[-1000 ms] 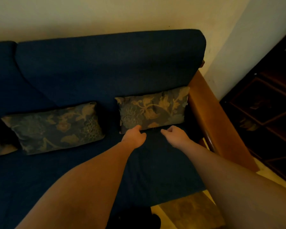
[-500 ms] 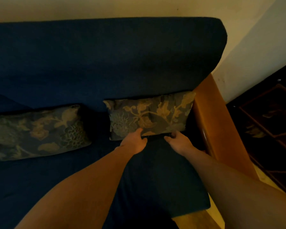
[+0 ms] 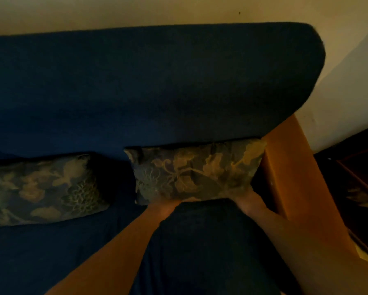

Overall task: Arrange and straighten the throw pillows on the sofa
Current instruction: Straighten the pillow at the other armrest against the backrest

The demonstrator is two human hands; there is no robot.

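Observation:
A dark floral throw pillow (image 3: 197,171) leans against the blue sofa's backrest (image 3: 149,81), right beside the wooden armrest (image 3: 293,167). My left hand (image 3: 163,206) grips the pillow's lower edge near its left side, fingers tucked under it. My right hand (image 3: 250,200) holds the lower right corner, fingers also hidden beneath. A second floral pillow (image 3: 40,188) lies at the left on the seat, partly cut off by the frame edge.
The blue seat cushion (image 3: 210,241) spreads in front of the pillows. A pale wall (image 3: 338,81) rises behind the sofa. Dark wooden furniture (image 3: 362,188) stands to the right of the armrest.
Both hands went from hovering in front of the right pillow to gripping its lower edge. The view moved closer and to the right; the pillow now sits nearer the armrest.

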